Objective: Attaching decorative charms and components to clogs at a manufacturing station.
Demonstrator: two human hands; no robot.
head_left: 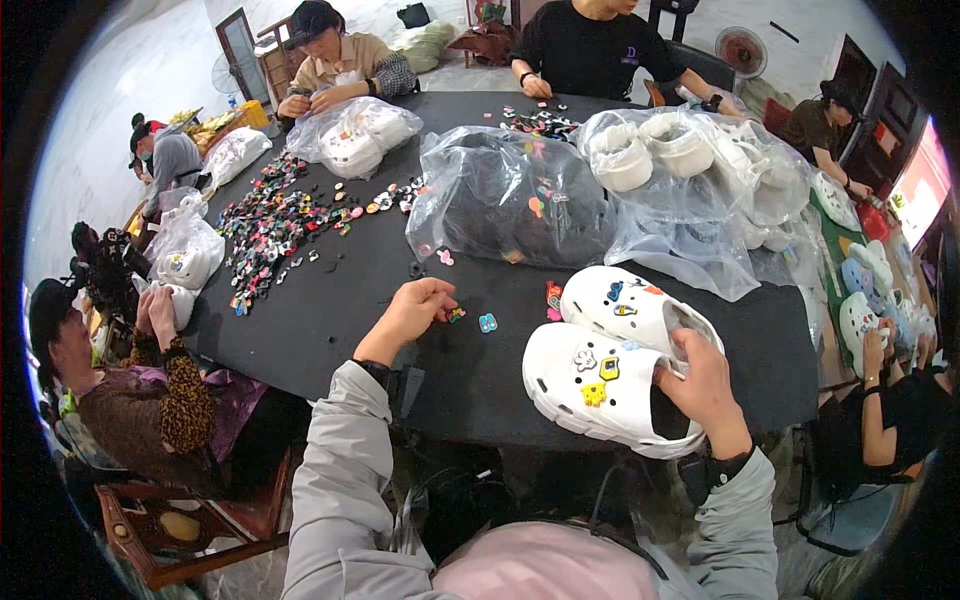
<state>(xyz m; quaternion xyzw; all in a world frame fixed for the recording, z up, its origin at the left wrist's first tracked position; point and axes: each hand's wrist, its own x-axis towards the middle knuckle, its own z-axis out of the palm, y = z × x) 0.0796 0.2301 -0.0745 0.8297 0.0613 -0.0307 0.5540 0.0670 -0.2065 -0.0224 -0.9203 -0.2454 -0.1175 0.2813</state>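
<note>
Charm-fitting step: left hand [418, 308] pinches a small charm [456, 314] off the black table [330, 310]. Right hand [703, 385] grips the near white clog [590, 390] at its opening. Next move likely needs the charm pressed into a free hole.

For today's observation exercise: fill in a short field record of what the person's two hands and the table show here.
left hand: left hand pinches a small charm on the black table
right hand: right hand grips the near white clog at its opening
second clog: far white clog, touching the near one
loose charm: blue charm, lying apart
heap: pile of charms
</note>
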